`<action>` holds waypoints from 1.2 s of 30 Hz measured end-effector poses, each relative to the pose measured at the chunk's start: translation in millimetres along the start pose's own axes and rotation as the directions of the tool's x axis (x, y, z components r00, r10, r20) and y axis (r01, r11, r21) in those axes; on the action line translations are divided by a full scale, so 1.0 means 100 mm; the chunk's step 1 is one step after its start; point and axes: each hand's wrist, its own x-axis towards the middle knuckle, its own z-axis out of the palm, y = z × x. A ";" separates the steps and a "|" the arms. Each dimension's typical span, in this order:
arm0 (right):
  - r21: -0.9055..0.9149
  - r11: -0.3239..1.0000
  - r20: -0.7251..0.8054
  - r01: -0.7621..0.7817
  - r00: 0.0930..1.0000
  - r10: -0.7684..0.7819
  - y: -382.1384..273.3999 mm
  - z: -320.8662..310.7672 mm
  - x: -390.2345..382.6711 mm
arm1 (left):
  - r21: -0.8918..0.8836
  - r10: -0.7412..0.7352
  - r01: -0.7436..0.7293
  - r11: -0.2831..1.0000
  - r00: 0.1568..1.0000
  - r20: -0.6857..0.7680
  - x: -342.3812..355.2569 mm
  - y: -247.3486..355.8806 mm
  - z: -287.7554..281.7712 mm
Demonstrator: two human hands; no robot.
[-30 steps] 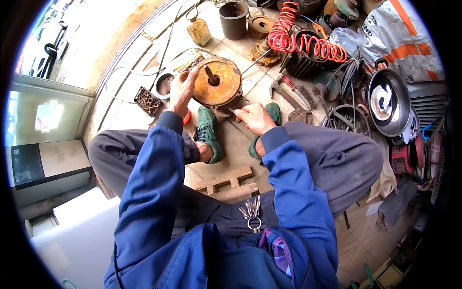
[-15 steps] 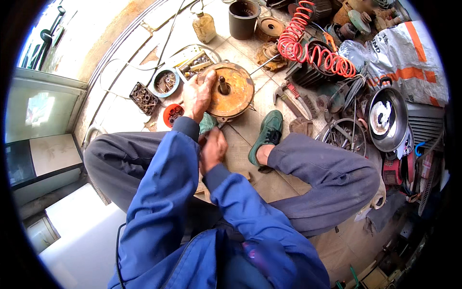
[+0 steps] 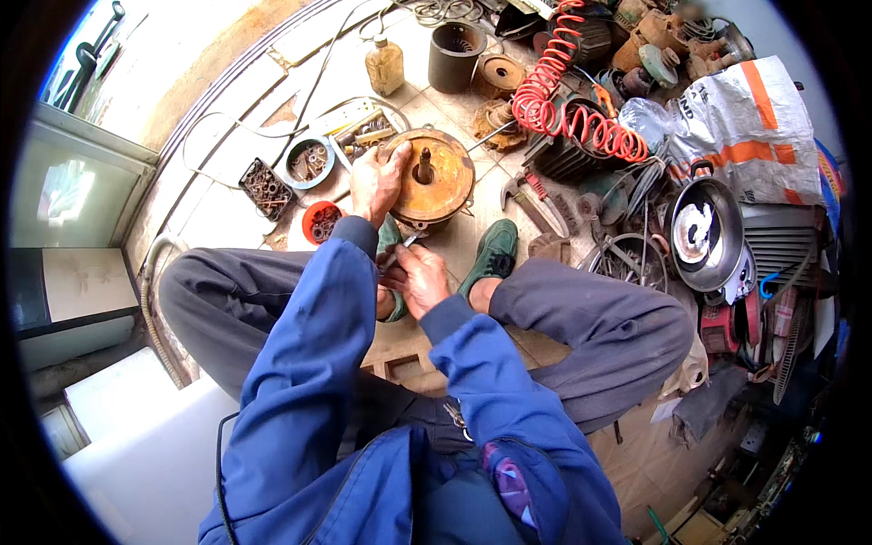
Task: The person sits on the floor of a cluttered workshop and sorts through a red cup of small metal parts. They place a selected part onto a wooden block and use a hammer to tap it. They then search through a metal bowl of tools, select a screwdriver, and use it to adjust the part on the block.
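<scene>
A round, rusty motor housing stands on the floor between my feet, a short dark shaft rising from its top. My left hand grips its left rim, with the thumb lying over the top face. Just below the housing's near edge, my right hand is closed around a slim metal tool. The tool's bright tip points up toward the edge; most of it is hidden in the fingers, so its kind cannot be made out. My green shoes flank the hands.
Left of the housing stand a black tray, a blue-rimmed bowl and a red bowl of small hardware. A hammer, red coiled hose, frying pan and motor parts crowd the right. A bottle stands beyond.
My right hand has shifted to the right and turned, showing more of its back and the tool's tip. The left hand keeps its hold on the housing. The whole view has shifted slightly.
</scene>
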 end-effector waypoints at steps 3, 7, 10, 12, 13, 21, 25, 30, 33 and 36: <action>0.138 0.987 -0.011 0.082 0.997 -0.081 0.19 0.07 0.21 | 0.015 -0.021 0.021 1.000 1.000 0.008 -0.02 0.08 -0.01; 0.042 0.999 0.072 -0.021 0.997 0.018 -0.06 -0.15 -0.04 | 0.111 -0.044 0.044 0.993 0.999 -0.002 -0.05 0.11 -0.04; -0.298 0.952 0.071 -0.071 0.993 0.096 -0.37 -0.61 -0.24 | 0.115 -0.025 0.024 0.993 1.000 0.004 0.00 0.00 -0.02; -0.352 0.932 0.037 -0.086 0.994 0.105 -0.45 -0.54 -0.21 | 0.108 0.002 -0.003 0.994 1.000 0.002 0.06 -0.03 -0.01; -0.363 0.927 0.030 -0.095 0.993 0.114 -0.39 -0.44 -0.15 | 0.089 -0.021 0.021 0.996 1.000 0.002 0.02 -0.06 -0.03; -0.104 0.992 0.140 0.069 0.989 -0.054 0.02 -0.02 -0.03 | 0.115 -0.008 0.007 0.993 1.000 0.005 0.03 -0.04 -0.04; -0.570 0.817 0.091 -0.092 0.981 0.174 -0.33 -0.40 -0.32 | 0.072 0.010 -0.011 0.997 1.000 0.004 0.06 -0.13 0.02; -0.882 0.472 0.023 0.006 0.999 0.031 -1.05 -0.74 -0.39 | 0.056 -0.010 0.009 0.998 1.000 0.014 0.01 -0.04 -0.01; -0.900 0.437 0.047 0.015 0.997 0.064 -1.34 -0.74 -0.20 | 0.103 -0.037 0.034 0.994 0.999 0.021 0.00 0.02 -0.01; -0.915 0.403 0.034 -0.039 0.985 0.172 -1.55 -0.65 -0.01 | 0.028 -0.009 0.009 1.000 1.000 -0.006 0.04 -0.11 0.01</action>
